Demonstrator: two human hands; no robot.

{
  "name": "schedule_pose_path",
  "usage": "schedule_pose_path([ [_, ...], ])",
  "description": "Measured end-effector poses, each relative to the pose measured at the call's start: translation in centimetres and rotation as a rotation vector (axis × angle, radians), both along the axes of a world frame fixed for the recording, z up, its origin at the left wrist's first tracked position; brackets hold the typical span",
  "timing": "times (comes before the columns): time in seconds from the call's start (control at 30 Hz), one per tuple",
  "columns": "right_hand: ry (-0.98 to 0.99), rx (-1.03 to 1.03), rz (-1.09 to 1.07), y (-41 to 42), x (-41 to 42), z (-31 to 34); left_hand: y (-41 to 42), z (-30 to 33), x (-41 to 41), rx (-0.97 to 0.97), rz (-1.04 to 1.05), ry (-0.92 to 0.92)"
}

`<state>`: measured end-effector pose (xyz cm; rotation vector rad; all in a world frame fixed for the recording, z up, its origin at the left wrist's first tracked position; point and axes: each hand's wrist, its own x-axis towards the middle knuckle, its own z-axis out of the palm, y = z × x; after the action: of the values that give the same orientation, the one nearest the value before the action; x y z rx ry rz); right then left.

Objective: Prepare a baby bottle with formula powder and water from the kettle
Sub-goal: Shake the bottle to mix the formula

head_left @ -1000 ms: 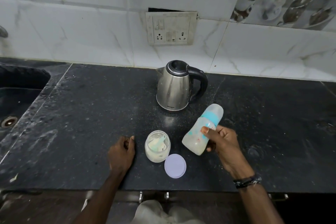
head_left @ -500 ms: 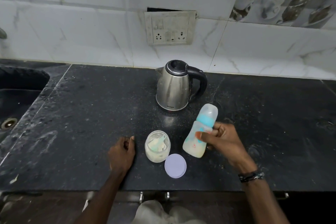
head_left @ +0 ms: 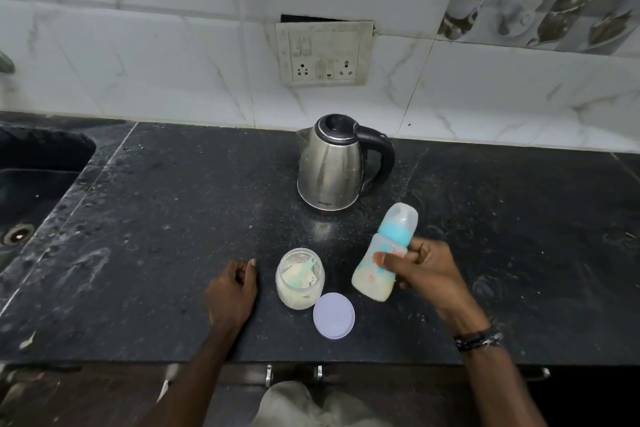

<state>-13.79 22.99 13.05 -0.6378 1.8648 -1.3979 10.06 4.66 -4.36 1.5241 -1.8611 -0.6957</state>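
The dark speckled table (head_left: 173, 218) is carrying everything, with a sunken sink (head_left: 31, 191) lying at its left end and cut off by the frame edge, its drain just showing. On the marble-tiled wall behind, a grimy switch and socket panel (head_left: 325, 54) is hanging with a dark gap above it.

The steel kettle (head_left: 330, 168) is standing upright near the back of the table, lid closed and black handle pointing right, so what it is holding cannot be told.

The baby bottle (head_left: 381, 260) is sitting to the right of the jar, tilted with its capped top leaning away and to the right; a pale milky liquid is filling its lower part. The right hand (head_left: 422, 274) is gripping it around the middle, thumb in front and fingers curled behind. Whether the bottle's base is touching the table is hard to make out.

The open formula jar (head_left: 300, 279) is standing just left of the bottle, holding pale powder with 1 light blue scoop (head_left: 306, 272) lying in it (partly buried). Its lilac lid (head_left: 334, 315) is lying flat just beside it, nearer the front edge.

The left hand (head_left: 232, 291) is resting on the table just left of the jar, fingers loosely curled and holding nothing.
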Motion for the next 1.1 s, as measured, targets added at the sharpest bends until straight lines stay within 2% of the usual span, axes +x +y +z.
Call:
schedule_pose_path([
  [0.03, -0.034, -0.055, 0.016, 0.2, 0.3, 0.1, 0.0, 0.1, 0.0, 0.001, -0.003, 0.003],
  [0.1, -0.168, -0.191, -0.136, 0.0, 0.6, 0.3, 0.1, 0.1, -0.1, 0.003, -0.003, 0.013],
  [0.17, -0.203, -0.183, -0.269, -0.3, 0.2, 0.4, 0.2, 0.1, -0.1, 0.003, -0.001, 0.012],
  [0.23, -0.107, -0.071, -0.165, -0.2, 0.1, 0.3, 0.2, 0.3, -0.1, -0.005, 0.0, 0.007],
  [0.3, -0.115, -0.105, -0.102, 0.1, 0.5, 0.0, 0.2, 0.4, -0.1, 0.0, 0.003, 0.001],
  [0.37, -0.243, -0.235, -0.283, 0.1, 0.7, 0.0, 0.2, 0.3, -0.1, 0.007, 0.005, 0.002],
  [0.43, -0.281, -0.241, -0.41, -0.1, 0.5, -0.1, 0.2, 0.1, -0.1, 0.005, 0.005, -0.004],
  [0.5, -0.181, -0.136, -0.269, 0.1, 0.6, -0.1, 0.1, 0.1, -0.1, -0.001, 0.002, -0.004],
  [0.57, -0.149, -0.139, -0.174, 0.5, 1.1, -0.3, 0.1, 0.2, 0.0, -0.002, -0.006, -0.001],
  [0.63, -0.237, -0.247, -0.338, 0.3, 1.1, -0.2, 0.1, 0.2, -0.1, -0.002, -0.005, -0.002],
  [0.7, -0.28, -0.257, -0.439, 0.0, 0.7, -0.2, 0.2, 0.1, -0.1, 0.005, 0.001, -0.008],
  [0.77, -0.193, -0.149, -0.261, 0.1, 0.8, 0.0, 0.1, 0.2, -0.1, 0.012, 0.005, -0.007],
  [0.83, -0.156, -0.166, -0.169, 0.3, 1.3, -0.2, 0.1, 0.2, -0.1, 0.021, 0.002, -0.001],
  [0.9, -0.239, -0.284, -0.338, 0.0, 1.3, -0.1, 0.2, 0.3, -0.2, 0.016, 0.005, -0.001],
  [0.97, -0.286, -0.28, -0.417, -0.3, 0.9, -0.1, 0.3, 0.2, -0.2, 0.009, 0.009, -0.004],
  [1.07, -0.191, -0.153, -0.162, -0.1, 1.2, -0.2, 0.1, 0.1, -0.1, 0.007, 0.003, -0.002],
  [1.1, -0.188, -0.179, -0.176, -0.2, 1.3, -0.4, 0.0, 0.0, -0.1, 0.009, -0.005, 0.001],
])
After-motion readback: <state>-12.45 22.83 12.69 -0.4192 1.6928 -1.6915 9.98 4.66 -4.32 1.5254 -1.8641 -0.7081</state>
